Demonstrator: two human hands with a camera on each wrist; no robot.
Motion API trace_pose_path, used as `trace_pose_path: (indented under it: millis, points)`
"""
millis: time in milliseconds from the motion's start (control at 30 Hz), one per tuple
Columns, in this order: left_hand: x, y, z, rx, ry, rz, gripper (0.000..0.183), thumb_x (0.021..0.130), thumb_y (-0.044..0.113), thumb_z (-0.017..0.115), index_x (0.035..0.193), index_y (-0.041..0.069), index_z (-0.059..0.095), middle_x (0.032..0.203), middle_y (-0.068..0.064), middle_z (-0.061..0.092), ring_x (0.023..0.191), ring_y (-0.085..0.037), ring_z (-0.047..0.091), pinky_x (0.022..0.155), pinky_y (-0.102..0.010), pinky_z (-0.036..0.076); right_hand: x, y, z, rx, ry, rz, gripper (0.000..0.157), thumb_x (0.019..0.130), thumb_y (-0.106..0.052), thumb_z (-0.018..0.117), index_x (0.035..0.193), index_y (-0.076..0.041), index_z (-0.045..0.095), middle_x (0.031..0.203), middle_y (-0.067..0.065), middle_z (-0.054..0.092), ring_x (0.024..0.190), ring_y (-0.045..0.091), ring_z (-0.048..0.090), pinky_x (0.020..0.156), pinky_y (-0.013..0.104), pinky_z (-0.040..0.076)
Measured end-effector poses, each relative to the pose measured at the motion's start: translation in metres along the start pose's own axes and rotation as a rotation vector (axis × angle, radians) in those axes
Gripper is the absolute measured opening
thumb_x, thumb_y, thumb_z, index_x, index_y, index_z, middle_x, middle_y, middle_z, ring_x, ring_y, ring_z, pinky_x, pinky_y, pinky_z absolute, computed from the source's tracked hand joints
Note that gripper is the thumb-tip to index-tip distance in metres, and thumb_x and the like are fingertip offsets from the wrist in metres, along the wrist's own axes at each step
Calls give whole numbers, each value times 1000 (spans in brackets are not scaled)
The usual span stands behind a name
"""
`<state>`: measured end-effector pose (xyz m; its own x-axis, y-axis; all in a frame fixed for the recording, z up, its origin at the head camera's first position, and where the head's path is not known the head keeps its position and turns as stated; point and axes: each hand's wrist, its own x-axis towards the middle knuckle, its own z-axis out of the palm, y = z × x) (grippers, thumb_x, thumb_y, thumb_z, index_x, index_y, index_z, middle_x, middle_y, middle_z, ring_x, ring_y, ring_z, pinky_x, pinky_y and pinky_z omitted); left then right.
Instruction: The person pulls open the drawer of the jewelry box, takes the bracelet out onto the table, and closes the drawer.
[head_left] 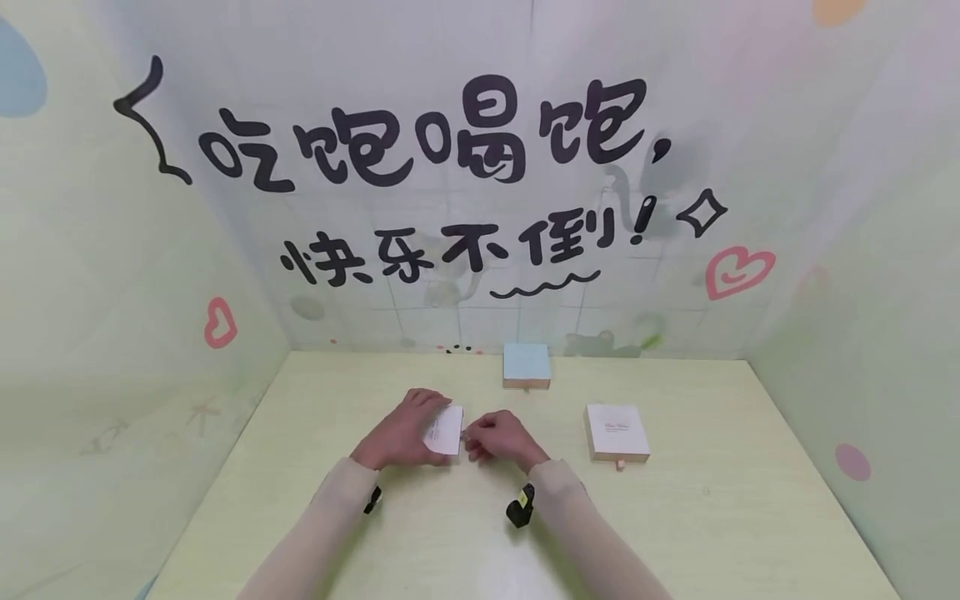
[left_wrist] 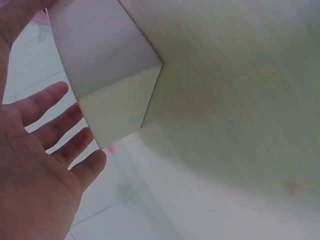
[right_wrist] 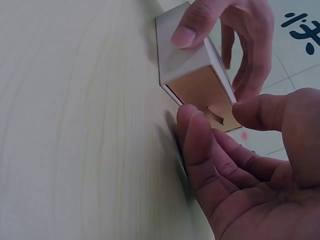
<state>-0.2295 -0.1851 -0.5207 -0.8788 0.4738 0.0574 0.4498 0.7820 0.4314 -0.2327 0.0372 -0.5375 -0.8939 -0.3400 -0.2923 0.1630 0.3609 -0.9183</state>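
Right wrist view shows a ribbon tab [right_wrist: 216,116] on the end of the white box [head_left: 448,429], which sits left of the counter's middle, nearer its far edge [head_left: 390,354]. The left hand [head_left: 408,429] grips the box's sides; the right hand [head_left: 499,437] has thumb and forefinger apart around the tab. The step seems to be reaching for the tab; the next move likely calls for a pinch. Beyond, a blue box [head_left: 527,365] stands near the far edge.

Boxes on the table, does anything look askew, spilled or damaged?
Nothing visible looks spilled or damaged. Only the white drawer box in the left hand is turned differently: its pull tab faces the right hand, while the blue drawer box and other white drawer box have theirs toward the head camera.
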Motion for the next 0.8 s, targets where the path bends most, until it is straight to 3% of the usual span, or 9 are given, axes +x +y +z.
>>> trace_pose_path:
  millis: [267,567,800]
  points:
    - [7,6,-5,84,-83,9,91,69,41,94,143,6,56,137,-8,61,119,-24,53,100,-45,49,2,-1,9,-5,27,-22,18,98,-18,66,98,-2,74,79,7,74,65,13,69,63,28,59]
    - [9,5,-2,88,-75,-3,87,67,39,95,140,9,57,133,-5,63,114,-21,54,99,-45,48,7,0,18,-94,156,-80,11,95,-11,68,90,-4,73,70,3,72,58,9,64,56,22,50]
    - [11,6,-3,101,-76,-6,87,66,40,95,139,9,58,132,-5,63,112,-21,53,97,-46,47,8,6,19,-103,201,-158,9,93,-4,69,85,-4,74,69,4,72,57,9,62,53,21,47]
